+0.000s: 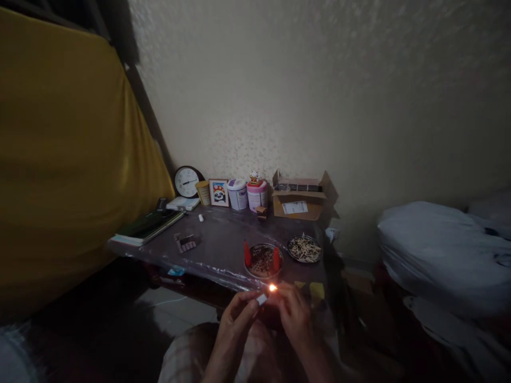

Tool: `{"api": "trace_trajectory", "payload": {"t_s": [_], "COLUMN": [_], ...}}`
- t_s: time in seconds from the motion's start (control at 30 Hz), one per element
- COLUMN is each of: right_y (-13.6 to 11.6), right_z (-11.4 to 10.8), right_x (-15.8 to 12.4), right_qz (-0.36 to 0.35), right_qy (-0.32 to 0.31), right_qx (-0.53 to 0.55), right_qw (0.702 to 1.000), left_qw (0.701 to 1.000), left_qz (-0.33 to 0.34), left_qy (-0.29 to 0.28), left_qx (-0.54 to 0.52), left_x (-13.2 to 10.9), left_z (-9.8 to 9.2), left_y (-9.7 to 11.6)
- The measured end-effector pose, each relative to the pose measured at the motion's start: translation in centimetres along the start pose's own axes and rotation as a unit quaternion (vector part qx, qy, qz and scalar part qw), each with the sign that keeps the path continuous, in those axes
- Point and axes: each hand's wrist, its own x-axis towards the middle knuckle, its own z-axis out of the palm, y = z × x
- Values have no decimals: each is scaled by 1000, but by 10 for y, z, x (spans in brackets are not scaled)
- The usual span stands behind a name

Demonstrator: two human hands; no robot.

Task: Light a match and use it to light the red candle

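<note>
Nearest to us, our left hand (235,319) pinches a small matchbox (262,299) between thumb and fingertips, while our right hand (295,314) is closed on a lit match (273,288), its flame glowing just beside the box; the stick itself is too small and too hidden by the fingers for us to tell its long axis, though the burning tip points toward the left hand. Both hands hover just short of the near edge of a dark table (223,244) wrapped in shiny plastic. Just beyond them we see a round tray (263,261) with two red candles (247,254) standing upright on its rim, and beside it a dish of matchsticks (304,249). Further back stand a clock (187,181), a framed picture (219,192), two tubs (247,194) and an open cardboard box (299,199) against the pale speckled wall (319,80). Yellow fabric (59,159) fills the left side.
</note>
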Motion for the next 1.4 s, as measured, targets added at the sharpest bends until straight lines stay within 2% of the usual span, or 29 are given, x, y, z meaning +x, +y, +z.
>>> {"api": "trace_trajectory", "payload": {"t_s": [0.07, 0.13, 0.33, 0.47, 0.6, 0.77, 0.97, 1.13, 1.3, 1.4], "right_y": [15, 23, 31, 43, 48, 45, 48, 48, 48, 49], "right_z": [4, 2, -9, -8, -10, -13, -12, -11, -11, -10], "right_x": [1, 5, 15, 14, 15, 15, 13, 16, 18, 19], "right_qz": [96, 152, 241, 223, 193, 169, 135, 113, 93, 73], "right_qy": [30, 71, 108, 147, 153, 141, 117, 107, 100, 93], "right_qx": [-12, 6, 63, 48, 41, 29, 3, -25, -50, -61], "right_qw": [995, 986, 962, 962, 968, 975, 984, 987, 989, 991], "left_qw": [1000, 1000, 999, 998, 997, 997, 994, 994, 992, 993], "left_qz": [-2, -4, -28, -30, -31, -53, -51, -53, -40, -54], "left_qy": [0, 3, 39, 59, 69, 56, 88, 87, 115, 106], "left_qx": [13, 17, -9, -21, -20, 7, 29, 28, 20, 23], "left_x": [-3, -6, -5, -3, -4, -4, -3, -4, -6, -7], "left_z": [-1, -2, -8, -12, -18, -25, -34, -32, -26, -27], "left_y": [1, 1, -2, -4, -6, -8, -14, -13, -11, -10]}}
